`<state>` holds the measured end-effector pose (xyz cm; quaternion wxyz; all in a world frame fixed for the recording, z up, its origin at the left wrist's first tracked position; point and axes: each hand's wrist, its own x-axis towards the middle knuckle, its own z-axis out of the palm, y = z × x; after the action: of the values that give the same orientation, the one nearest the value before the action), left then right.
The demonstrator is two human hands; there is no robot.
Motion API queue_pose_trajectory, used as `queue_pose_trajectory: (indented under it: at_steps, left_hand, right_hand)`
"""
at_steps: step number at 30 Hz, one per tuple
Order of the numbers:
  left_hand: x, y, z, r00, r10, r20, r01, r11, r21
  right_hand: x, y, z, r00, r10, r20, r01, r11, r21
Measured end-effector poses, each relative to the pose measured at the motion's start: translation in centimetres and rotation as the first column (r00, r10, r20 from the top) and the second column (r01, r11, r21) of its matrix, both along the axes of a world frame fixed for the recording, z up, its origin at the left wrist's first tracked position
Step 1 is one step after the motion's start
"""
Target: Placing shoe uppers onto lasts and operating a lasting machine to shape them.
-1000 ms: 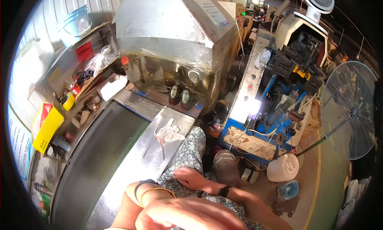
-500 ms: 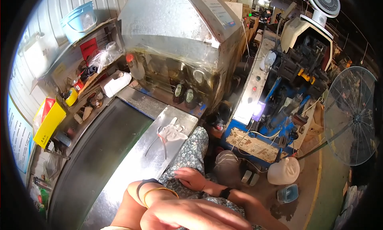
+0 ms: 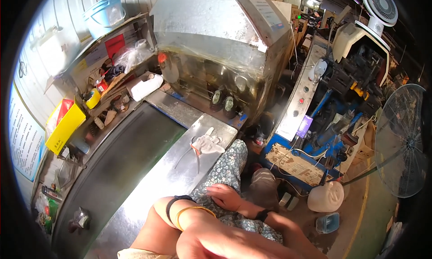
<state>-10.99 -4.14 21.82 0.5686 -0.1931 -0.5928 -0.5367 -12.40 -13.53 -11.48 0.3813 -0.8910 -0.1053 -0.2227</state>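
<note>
My right hand [image 3: 224, 196] lies on my flower-patterned trouser leg [image 3: 229, 167], fingers stretched out, nothing in them. A dark band circles that wrist. Close to the camera, my left hand [image 3: 225, 243] is bent back over my lap, with a gold bracelet [image 3: 198, 208] and a dark band at its wrist; its fingers are hidden. Beyond my knee, a white work glove [image 3: 209, 144] rests on the steel tabletop [image 3: 148, 194]. Beside the glove is a thin, dark, forked tool [image 3: 198, 162]. On the black conveyor belt [image 3: 121, 160] sits a small dark and silvery piece [image 3: 79, 221], its kind unclear.
A pair of dark shoes [image 3: 222, 104] stands before the metal hooded machine [image 3: 211, 29]. Left, a shelf holds a yellow box [image 3: 65, 128] and a white jug [image 3: 146, 87]. Right are a blue machine [image 3: 294, 164], a plastic canister [image 3: 326, 196] and a large fan [image 3: 402, 140].
The view has swung a little left, so the scene sits further right. The dark and silvery piece has come into sight on the belt. Both hands keep their pose.
</note>
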Motion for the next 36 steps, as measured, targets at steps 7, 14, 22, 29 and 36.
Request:
queue_pose_trajectory:
  at_steps: [7, 14, 22, 29, 36]
  left_hand:
    - [2.4, 0.3, -1.1, 0.995, -0.015, 0.097, 0.002, 0.991, 0.136]
    - [10.6, 5.0, -13.0, 0.78, 0.516, 0.353, -0.533, 0.255, 0.807]
    - [24.4, 29.3, -29.3, -0.053, -0.051, 0.997, -0.264, -0.963, -0.063]
    - [26.8, 53.9, -35.1, -0.257, -0.557, 0.79, 0.37, -0.812, -0.452]
    - [30.2, 65.3, -37.5, -0.014, -0.086, 0.996, 0.615, -0.786, -0.059]
  right_hand:
    - [-0.3, -0.4, -2.0, 1.0, -0.011, -0.008, 0.011, 1.0, -0.002]
    - [0.3, -0.2, -3.4, 0.977, -0.14, -0.162, 0.1, 0.968, -0.23]
    - [0.2, 0.4, -1.3, 0.999, 0.016, -0.047, -0.021, 0.994, -0.11]
    - [1.5, 0.6, -1.7, 0.997, -0.006, -0.075, -0.007, 0.984, -0.177]
    - [2.3, 0.7, -2.7, 0.991, -0.025, -0.135, -0.012, 0.963, -0.268]
